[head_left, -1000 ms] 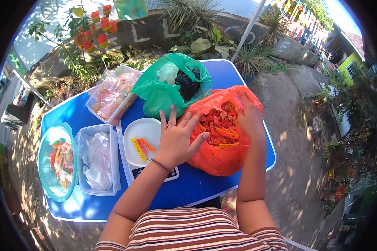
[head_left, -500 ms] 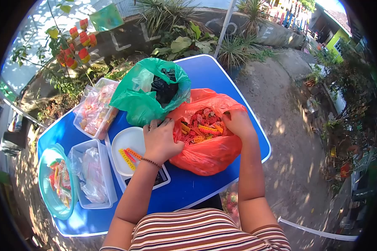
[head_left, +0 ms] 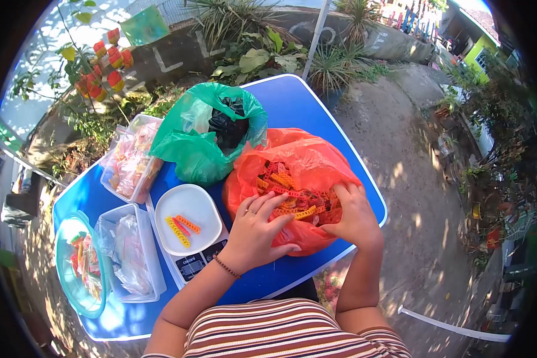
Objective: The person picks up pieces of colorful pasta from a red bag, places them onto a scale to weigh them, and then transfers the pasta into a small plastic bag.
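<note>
- On a blue, white-rimmed surface [head_left: 277,101] outdoors, in patchy sunlight: a wide-open, red-orange plastic bag [head_left: 298,146] toward the right side, full of red, orange and yellow lattice-like strips [head_left: 283,179].
- Left hand [head_left: 259,230] open, fingers spread over the bag's near-left opening.
- Right hand [head_left: 353,218] at the bag's right edge, thumb and fingers bent among bag and strips; cannot tell any grip.
- Left of the bag, a rounded-square white plate [head_left: 200,206] with three strips, above a dark scale panel [head_left: 192,267].
- Behind, touching the red-orange bag, a green plastic bag [head_left: 185,143] around a black plastic bundle [head_left: 228,128].
- Farther left, two clear rectangular containers of plastic packets, beside a round turquoise basin [head_left: 103,238].
- Beyond, bare sun-dappled ground [head_left: 400,179], spiky green plants [head_left: 334,68] and a low grey wall with white lettering.
</note>
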The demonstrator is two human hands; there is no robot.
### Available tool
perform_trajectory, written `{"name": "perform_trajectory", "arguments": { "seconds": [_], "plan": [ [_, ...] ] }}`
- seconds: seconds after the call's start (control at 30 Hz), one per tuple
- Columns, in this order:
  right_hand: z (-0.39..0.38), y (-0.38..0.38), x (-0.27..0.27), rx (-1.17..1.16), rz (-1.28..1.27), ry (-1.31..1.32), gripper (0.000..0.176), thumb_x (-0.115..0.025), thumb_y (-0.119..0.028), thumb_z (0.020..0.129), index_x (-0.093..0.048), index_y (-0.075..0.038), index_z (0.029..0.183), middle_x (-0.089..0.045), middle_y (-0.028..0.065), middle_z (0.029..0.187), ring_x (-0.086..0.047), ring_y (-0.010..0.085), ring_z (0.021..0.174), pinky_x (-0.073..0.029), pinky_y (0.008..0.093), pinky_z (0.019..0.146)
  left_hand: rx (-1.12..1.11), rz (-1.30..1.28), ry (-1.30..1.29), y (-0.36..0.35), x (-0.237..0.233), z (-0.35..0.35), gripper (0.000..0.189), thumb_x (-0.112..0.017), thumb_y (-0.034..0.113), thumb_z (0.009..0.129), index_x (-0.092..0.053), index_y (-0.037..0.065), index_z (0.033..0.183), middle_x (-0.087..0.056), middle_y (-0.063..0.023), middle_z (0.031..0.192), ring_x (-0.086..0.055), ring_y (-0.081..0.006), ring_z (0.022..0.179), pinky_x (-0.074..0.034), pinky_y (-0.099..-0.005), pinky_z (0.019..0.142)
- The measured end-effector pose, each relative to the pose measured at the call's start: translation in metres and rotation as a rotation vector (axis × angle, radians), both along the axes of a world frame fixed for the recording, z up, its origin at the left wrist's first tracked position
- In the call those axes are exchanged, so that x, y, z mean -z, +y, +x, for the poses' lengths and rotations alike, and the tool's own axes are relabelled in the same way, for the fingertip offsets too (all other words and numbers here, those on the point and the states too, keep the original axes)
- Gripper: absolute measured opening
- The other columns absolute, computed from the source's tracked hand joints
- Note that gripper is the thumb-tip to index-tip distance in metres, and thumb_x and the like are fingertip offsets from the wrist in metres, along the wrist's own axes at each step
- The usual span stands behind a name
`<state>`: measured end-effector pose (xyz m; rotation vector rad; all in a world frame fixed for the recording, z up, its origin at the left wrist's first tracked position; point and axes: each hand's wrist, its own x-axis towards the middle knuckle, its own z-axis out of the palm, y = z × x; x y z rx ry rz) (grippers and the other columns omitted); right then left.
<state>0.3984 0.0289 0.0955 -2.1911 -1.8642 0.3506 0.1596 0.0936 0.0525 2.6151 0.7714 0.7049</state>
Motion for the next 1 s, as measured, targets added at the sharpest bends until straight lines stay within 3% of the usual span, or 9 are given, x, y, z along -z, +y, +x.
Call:
{"name": "perform_trajectory", "arguments": {
  "seconds": [0.1, 0.27, 0.37, 0.47, 0.67, 1.0],
  "plan": [
    [0.004, -0.002, 0.006, -0.014, 0.058, 0.039, 0.076, -0.087, -0.015, 0.067, -0.057, -0.003, 0.136, -0.057, 0.0203, 0.135, -0.055, 0.0388, 0.122, -0.044, 0.0464, 0.109, 0.049, 0.088, 0.010, -0.007, 0.007, 0.000, 0.036, -0.083, 0.031, 0.079, -0.074, 0.018, 0.112, -0.058, -0.0025, 0.143, -0.051, -0.0236, 0.138, -0.032, -0.0516, 0.119],
    [-0.005, 0.005, 0.018, -0.102, 0.295, 0.223, 0.051, -0.073, -0.005, 0.081, -0.060, 0.001, 0.131, -0.062, 0.0219, 0.126, -0.058, 0.0408, 0.115, -0.047, 0.0455, 0.103, 0.122, 0.205, 0.004, -0.012, 0.020, -0.005, 0.028, -0.081, 0.026, 0.080, -0.074, 0.015, 0.105, -0.066, -0.0004, 0.133, -0.060, -0.0188, 0.127, -0.033, -0.0523, 0.121],
    [-0.002, 0.010, 0.021, 0.046, 0.384, 0.121, 0.045, -0.067, 0.000, 0.084, -0.061, 0.003, 0.129, -0.063, 0.0240, 0.124, -0.060, 0.0423, 0.111, -0.050, 0.0457, 0.099, 0.123, 0.196, -0.007, -0.016, 0.020, -0.009, 0.026, -0.081, 0.026, 0.080, -0.074, 0.014, 0.101, -0.071, -0.0002, 0.123, -0.065, -0.0171, 0.120, -0.034, -0.0526, 0.120],
    [-0.001, 0.015, 0.027, 0.126, 0.456, 0.120, 0.038, -0.071, -0.002, 0.083, -0.066, 0.002, 0.120, -0.067, 0.0231, 0.117, -0.062, 0.0415, 0.112, -0.049, 0.0452, 0.098, 0.126, 0.181, -0.010, -0.019, 0.015, -0.012, 0.024, -0.081, 0.028, 0.081, -0.074, 0.013, 0.098, -0.073, -0.0001, 0.118, -0.068, -0.0164, 0.114, -0.036, -0.0525, 0.118],
    [-0.018, 0.008, 0.010, -0.236, 0.174, 0.228, 0.022, -0.072, -0.002, 0.078, -0.073, -0.004, 0.100, -0.069, 0.0154, 0.099, -0.064, 0.0359, 0.101, -0.052, 0.0434, 0.089, 0.121, 0.187, -0.011, -0.023, 0.013, -0.014, 0.023, -0.082, 0.031, 0.081, -0.074, 0.013, 0.093, -0.074, 0.0003, 0.114, -0.070, -0.0143, 0.103, -0.038, -0.0512, 0.115],
    [-0.017, 0.010, 0.033, 0.120, 0.316, 0.044, 0.014, -0.077, -0.012, 0.081, -0.070, -0.006, 0.091, -0.070, 0.0117, 0.090, -0.066, 0.0335, 0.089, -0.055, 0.0439, 0.078, 0.122, 0.153, -0.014, -0.029, 0.013, -0.021, 0.025, -0.082, 0.035, 0.081, -0.075, 0.014, 0.094, -0.075, 0.0016, 0.105, -0.071, -0.0126, 0.094, -0.038, -0.0500, 0.115]
  ]
}}
